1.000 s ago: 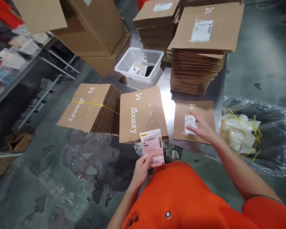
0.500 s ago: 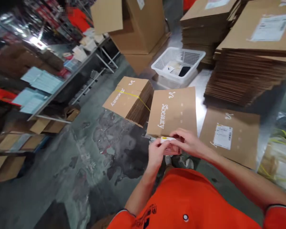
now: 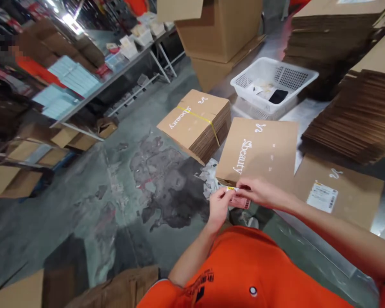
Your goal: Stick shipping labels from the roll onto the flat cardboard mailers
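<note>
Close in front of my body, my left hand (image 3: pixel 219 207) pinches the left end of a label sheet (image 3: pixel 239 201) that is white and yellow on top and pinkish below. The fingers of my right hand (image 3: pixel 252 191) are closed on the sheet's upper right part. Just beyond my hands lies a flat brown carton (image 3: pixel 259 149) with white "beauty" lettering. To its right is another flat carton (image 3: pixel 349 188) bearing a white shipping label (image 3: pixel 321 196). A carton bundle (image 3: pixel 195 119) tied with a yellow strap sits to the left.
A white basket (image 3: pixel 272 83) with small items stands behind the cartons. Tall stacks of flat cardboard (image 3: pixel 356 115) rise at the right, and a large open box (image 3: pixel 218 34) is at the back. A long table (image 3: pixel 115 77) holds blue packets; a person's orange sleeve shows behind it.
The view has shifted, so the cartons and basket appear farther right. Both hands still hold the label sheet, and more of its pinkish part shows now.
</note>
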Demonstrator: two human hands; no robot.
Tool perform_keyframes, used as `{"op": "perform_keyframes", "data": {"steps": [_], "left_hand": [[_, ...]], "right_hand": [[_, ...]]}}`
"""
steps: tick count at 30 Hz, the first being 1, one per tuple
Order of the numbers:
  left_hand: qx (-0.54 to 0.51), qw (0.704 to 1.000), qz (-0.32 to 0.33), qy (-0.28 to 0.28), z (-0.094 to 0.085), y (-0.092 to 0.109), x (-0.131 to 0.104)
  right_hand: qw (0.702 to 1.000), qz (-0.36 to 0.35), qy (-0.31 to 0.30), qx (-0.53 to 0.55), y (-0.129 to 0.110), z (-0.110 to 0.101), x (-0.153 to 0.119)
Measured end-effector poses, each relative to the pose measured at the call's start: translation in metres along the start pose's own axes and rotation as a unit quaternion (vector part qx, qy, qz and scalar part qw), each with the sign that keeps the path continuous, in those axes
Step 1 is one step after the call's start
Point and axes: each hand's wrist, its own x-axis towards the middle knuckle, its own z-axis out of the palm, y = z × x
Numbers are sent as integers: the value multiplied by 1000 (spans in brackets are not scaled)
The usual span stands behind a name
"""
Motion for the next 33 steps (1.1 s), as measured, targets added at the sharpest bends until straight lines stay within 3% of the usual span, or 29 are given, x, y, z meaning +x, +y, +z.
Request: {"op": "perform_keyframes", "data": {"steps": [4, 9, 14, 17, 20, 24, 26, 28, 30, 31, 33], "left_hand": [[-13, 999, -32, -3, 4, -6, 9], [-47, 988, -119, -88, 3, -37, 13], [-20, 973, -198, -121, -25, -71, -17], [-3, 986, -158, -44, -48, -69, -23], [7, 995, -73, 68, -58, -47, 1], [46, 995, -43, 79, -50, -23, 40], [86, 993, -39, 66, -44, -21, 42], [131, 990, -32, 51, -39, -21, 32], [159, 987, -18, 27, -30, -17, 12], [163, 987, -8, 8, -25, -15, 1], [159, 986, 5, -52, -10, -7, -22]], "right_hand": [[998, 4, 48, -32, 12, -15, 4], [966, 58, 214, -131, 61, -68, 42], [949, 83, 225, -206, 91, -89, 65], [940, 71, 246, -226, 89, -78, 71], [948, 40, 224, -223, 76, -41, 71], [953, -52, 154, -257, 58, 20, 47], [953, -60, 159, -251, 60, 30, 25], [939, 66, 261, -214, 74, 18, 0], [891, 224, 373, -127, 98, -6, -31], [873, 266, 403, -65, 111, -17, -50], [855, 286, 430, 58, 137, -33, -94]]}}
